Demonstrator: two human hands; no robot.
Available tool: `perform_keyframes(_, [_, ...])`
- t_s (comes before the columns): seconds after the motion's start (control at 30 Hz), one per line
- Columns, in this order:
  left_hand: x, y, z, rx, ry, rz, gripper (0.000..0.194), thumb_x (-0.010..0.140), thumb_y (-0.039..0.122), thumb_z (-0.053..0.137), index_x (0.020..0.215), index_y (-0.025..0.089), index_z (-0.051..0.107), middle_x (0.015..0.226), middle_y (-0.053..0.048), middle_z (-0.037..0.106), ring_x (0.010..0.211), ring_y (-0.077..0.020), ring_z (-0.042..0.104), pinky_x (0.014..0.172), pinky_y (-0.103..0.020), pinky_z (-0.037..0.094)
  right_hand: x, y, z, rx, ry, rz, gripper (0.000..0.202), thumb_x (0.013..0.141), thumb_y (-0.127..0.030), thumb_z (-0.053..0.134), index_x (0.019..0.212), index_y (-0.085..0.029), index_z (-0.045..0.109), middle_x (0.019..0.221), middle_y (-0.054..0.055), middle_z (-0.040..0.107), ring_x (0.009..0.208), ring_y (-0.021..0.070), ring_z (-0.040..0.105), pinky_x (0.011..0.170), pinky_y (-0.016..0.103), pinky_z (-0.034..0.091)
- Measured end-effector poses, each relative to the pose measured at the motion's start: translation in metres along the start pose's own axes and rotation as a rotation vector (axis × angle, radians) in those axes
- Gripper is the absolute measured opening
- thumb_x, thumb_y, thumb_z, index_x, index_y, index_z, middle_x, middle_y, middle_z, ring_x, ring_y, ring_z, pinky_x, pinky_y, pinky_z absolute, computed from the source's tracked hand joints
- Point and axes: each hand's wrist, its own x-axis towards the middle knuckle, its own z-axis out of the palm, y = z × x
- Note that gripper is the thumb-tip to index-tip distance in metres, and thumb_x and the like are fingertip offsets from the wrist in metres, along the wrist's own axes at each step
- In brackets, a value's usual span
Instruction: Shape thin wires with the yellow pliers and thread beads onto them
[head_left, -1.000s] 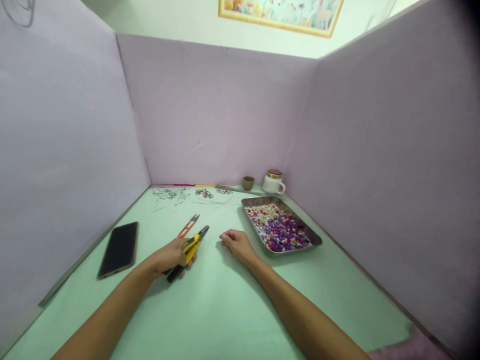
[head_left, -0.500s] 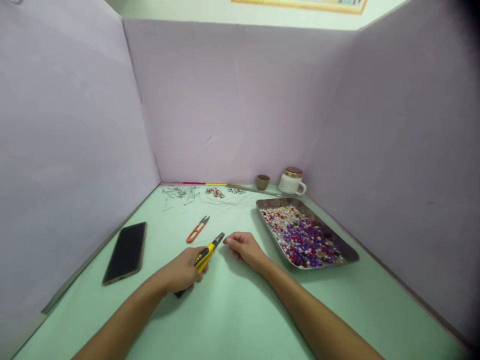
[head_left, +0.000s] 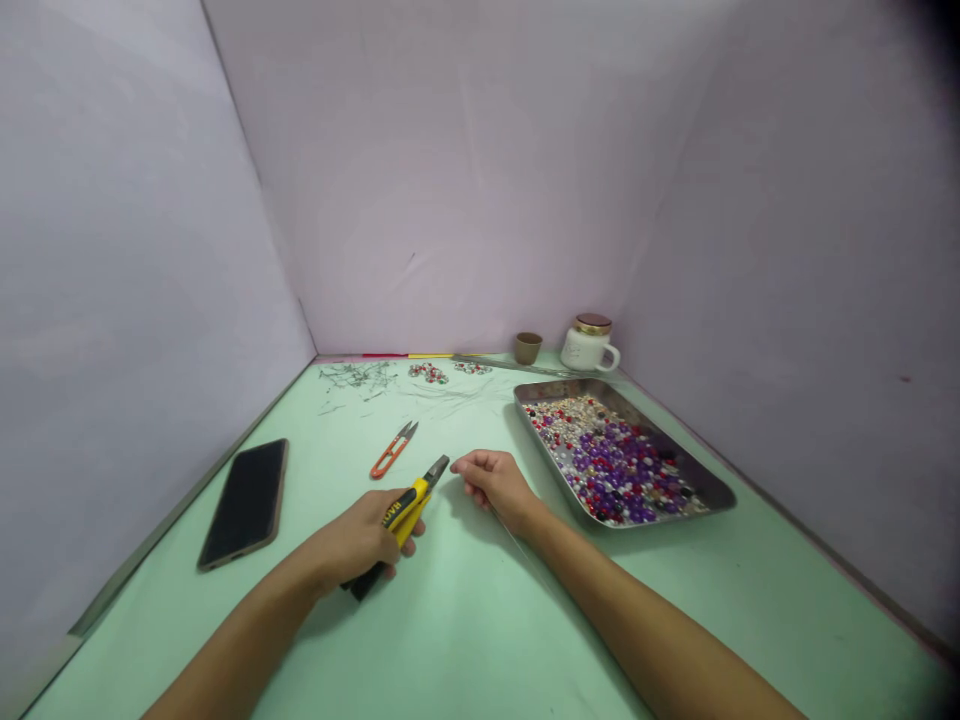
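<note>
Left hand point(head_left: 367, 545) clamped round the handles of the yellow-and-black pliers point(head_left: 409, 512), nose pointing up and over toward the other hand. Right hand point(head_left: 499, 485) has thumb and forefinger together, apparently on a thin strand point(head_left: 516, 546) that trails out below the palm toward the person; what sits right at the fingertips is too small to tell. Pliers tip is just beside those fingertips, no contact visible; can't tell whether the jaws are parted.

Main risk: pinched skin, since the metal nose and bare fingertips are so near each other and any slip would close that gap. Second: the strand could slide out of a light pinch, being so fine, or kink if the right forearm presses on its trailing length. Third: right forearm passes close to the bead tray point(head_left: 716, 488); a sideways swing could knock the rim and spill the loose beads point(head_left: 615, 470). Orange snips point(head_left: 394, 452) lie beyond the left hand, blades outward, so a blind forward reach could catch a point
</note>
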Motion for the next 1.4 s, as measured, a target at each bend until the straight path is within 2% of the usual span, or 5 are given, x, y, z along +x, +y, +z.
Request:
perform_keyframes(0.2, [-0.009, 0.008, 0.0, 0.178, 0.035, 0.13, 0.032, 0.049, 0.004, 0.041, 0.076, 0.018, 0.048, 0.069, 0.003, 0.048, 0.062, -0.0117, 0.041, 0.052, -0.023, 0.032, 0.001, -0.007, -0.001, 0.469, -0.043, 0.199, 0.011, 0.064, -0.019, 0.058, 0.072, -0.011, 0.061, 0.045, -0.005, 0.044, 0.035, 0.0011, 0.028, 0.031, 0.013, 0.017])
perform_keyframes(0.33, [-0.01, 0.008, 0.0, 0.214, 0.081, 0.135, 0.03, 0.047, 0.005, 0.039, 0.073, 0.019, 0.046, 0.067, 0.004, 0.046, 0.06, -0.0114, 0.039, 0.051, -0.022, 0.031, 0.002, -0.009, -0.003, 0.54, -0.067, 0.188, 0.011, 0.063, -0.021, 0.061, 0.07, -0.012, 0.06, 0.045, -0.005, 0.043, 0.035, 0.0008, 0.028, 0.031, 0.012, 0.018])
perform_keyframes(0.57, [-0.012, 0.007, -0.004, -0.248, -0.032, 0.038, 0.045, 0.047, 0.004, 0.043, 0.089, 0.016, 0.053, 0.086, -0.002, 0.054, 0.078, -0.0177, 0.051, 0.064, -0.03, 0.043, -0.002, -0.016, -0.001, 0.178, -0.056, -0.005, 0.02, 0.062, -0.031, 0.065, 0.068, -0.012, 0.059, 0.042, -0.006, 0.046, 0.031, 0.0008, 0.031, 0.031, 0.014, 0.018])
perform_keyframes(1.03, [-0.017, 0.014, -0.005, -0.398, -0.137, 0.085, 0.049, 0.047, 0.003, 0.044, 0.092, 0.016, 0.057, 0.098, -0.007, 0.057, 0.085, -0.0208, 0.052, 0.069, -0.034, 0.047, -0.01, -0.046, -0.011, -0.541, -0.13, -0.341, 0.022, 0.073, -0.031, 0.053, 0.075, -0.013, 0.067, 0.05, -0.002, 0.051, 0.044, 0.0066, 0.037, 0.042, 0.019, 0.028])
perform_keyframes(1.4, [-0.017, 0.013, -0.005, -0.319, -0.15, 0.162, 0.041, 0.047, 0.007, 0.042, 0.085, 0.016, 0.054, 0.087, -0.005, 0.056, 0.074, -0.0174, 0.051, 0.062, -0.032, 0.045, -0.009, -0.048, -0.012, -0.54, -0.144, -0.354, 0.022, 0.074, -0.027, 0.051, 0.077, -0.012, 0.066, 0.052, -0.001, 0.05, 0.045, 0.0065, 0.036, 0.042, 0.019, 0.028])
